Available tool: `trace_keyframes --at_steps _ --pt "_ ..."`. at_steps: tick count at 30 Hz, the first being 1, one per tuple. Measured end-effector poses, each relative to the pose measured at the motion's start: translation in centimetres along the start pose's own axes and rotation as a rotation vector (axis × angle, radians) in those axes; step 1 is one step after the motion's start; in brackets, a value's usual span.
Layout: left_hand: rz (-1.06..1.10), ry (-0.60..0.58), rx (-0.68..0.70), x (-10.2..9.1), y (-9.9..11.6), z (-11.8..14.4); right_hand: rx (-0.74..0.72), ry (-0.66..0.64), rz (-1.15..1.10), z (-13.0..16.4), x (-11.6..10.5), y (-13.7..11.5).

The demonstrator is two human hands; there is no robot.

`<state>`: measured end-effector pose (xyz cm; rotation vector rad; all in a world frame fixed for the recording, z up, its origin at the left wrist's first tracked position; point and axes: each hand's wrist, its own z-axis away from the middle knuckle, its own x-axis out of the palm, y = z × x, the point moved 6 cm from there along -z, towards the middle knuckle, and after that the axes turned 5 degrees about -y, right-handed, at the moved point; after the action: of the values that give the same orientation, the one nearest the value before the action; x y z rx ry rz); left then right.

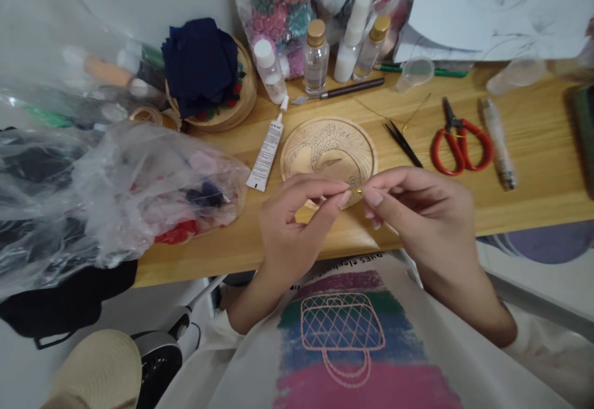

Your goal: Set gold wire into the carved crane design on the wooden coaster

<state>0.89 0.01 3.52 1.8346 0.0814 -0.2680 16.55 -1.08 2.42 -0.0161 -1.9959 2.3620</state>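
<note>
My left hand (297, 223) and right hand (413, 211) meet fingertip to fingertip, thumb and forefinger of each pressed together, pinching a tiny gold piece (358, 191) between them; too small to tell what it is. Just behind my fingertips lies a round wooden disc (328, 146) with a crane drawn on it. Left of it rests a white glue tube (266, 152). Beyond my right hand lie black tweezers (403, 143), then red scissors (460, 143). Farther back stand small bottles (316, 56).
</note>
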Motion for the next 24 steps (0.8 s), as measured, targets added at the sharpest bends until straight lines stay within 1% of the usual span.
trace_keyframes --at_steps 3,7,11,15,19,24 --pt "-0.071 0.022 0.058 0.0 0.3 0.0 0.001 0.012 0.014 0.0 0.0 -0.1" --pt "-0.097 0.062 0.098 0.0 0.5 0.0 0.002 0.020 0.030 0.0 -0.1 -0.1" --pt "-0.150 0.058 0.161 0.0 0.9 0.0 -0.003 0.026 0.033 0.0 -0.2 -0.1" --pt "-0.262 0.038 0.269 -0.1 1.7 0.0 0.010 0.037 0.029 0.1 -0.3 0.1" --pt "-0.355 0.019 0.321 0.0 2.2 0.1 0.065 0.009 -0.072 0.0 -0.1 0.4" --pt "-0.353 0.020 0.344 0.0 2.3 0.2 0.111 -0.067 -0.236 -0.1 0.4 0.7"
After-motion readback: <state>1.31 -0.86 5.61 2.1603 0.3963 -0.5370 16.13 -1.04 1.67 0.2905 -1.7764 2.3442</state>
